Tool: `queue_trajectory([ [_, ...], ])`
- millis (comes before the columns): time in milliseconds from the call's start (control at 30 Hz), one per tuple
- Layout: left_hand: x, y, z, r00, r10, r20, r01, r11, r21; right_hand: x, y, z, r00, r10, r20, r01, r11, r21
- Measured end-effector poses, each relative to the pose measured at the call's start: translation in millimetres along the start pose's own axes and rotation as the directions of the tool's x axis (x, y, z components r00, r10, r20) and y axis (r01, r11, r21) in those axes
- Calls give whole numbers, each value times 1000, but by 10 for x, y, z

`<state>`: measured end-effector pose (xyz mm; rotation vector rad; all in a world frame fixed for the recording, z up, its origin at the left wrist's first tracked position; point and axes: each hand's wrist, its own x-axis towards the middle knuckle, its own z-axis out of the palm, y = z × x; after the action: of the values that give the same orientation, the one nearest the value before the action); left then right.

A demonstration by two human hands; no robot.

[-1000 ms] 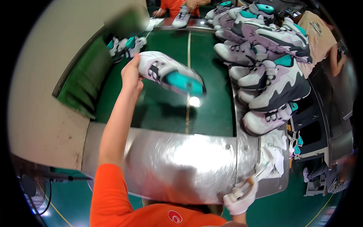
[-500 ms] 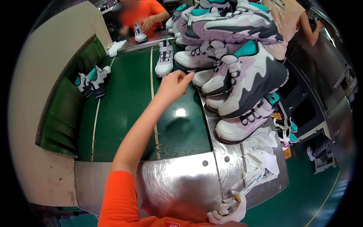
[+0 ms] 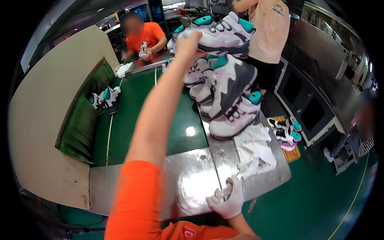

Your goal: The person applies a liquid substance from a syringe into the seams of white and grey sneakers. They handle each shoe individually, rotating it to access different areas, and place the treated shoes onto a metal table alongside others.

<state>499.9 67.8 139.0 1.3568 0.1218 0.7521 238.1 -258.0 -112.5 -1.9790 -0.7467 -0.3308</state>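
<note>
My left hand (image 3: 188, 47), bare, reaches up to the top of a pile and closes on the toe of a white, lilac and black sneaker (image 3: 228, 38) with a teal lining. Below it, more sneakers of the same kind are stacked, a high one (image 3: 230, 86) leaning on its side and a lower one (image 3: 236, 120) at the bottom. Down near the table's front edge, my right hand (image 3: 228, 200) wears a white glove. Its fingers curl round a slim tool with a pale tip, mostly hidden, whose kind I cannot make out.
A green conveyor belt (image 3: 136, 128) carries a pair of sneakers (image 3: 106, 100) by green flaps (image 3: 80, 128). White paper sheets (image 3: 256, 148) lie on the metal table (image 3: 188, 172). A co-worker in orange (image 3: 148, 36) holds a shoe; another person (image 3: 270, 32) stands behind the pile.
My left hand has gone from above the belt up and forward to the top sneaker. The view has tilted up, and my gloved right hand shows more fully.
</note>
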Motion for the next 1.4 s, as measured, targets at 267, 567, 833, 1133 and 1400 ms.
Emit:
queue_trajectory([
  [267,-1366,1352,-915,732,673,109,-630,607,484,234,154,-103,983,147,113,-160,980,120],
  [567,-2559,920,-2600,930,60,-363,-11,991,134,198,176,-31,896,366,251,-441,667,601],
  [833,-3278,-261,-3137,862,-503,63,412,768,490,255,60,-44,924,347,160,-374,738,561],
  [1133,-3320,1016,-2132,842,-538,-47,104,76,992,251,129,-110,898,400,184,-424,671,608],
  [1400,-3241,1162,-1809,799,-598,57,-181,-150,972,226,199,-152,912,374,171,-404,740,537],
])
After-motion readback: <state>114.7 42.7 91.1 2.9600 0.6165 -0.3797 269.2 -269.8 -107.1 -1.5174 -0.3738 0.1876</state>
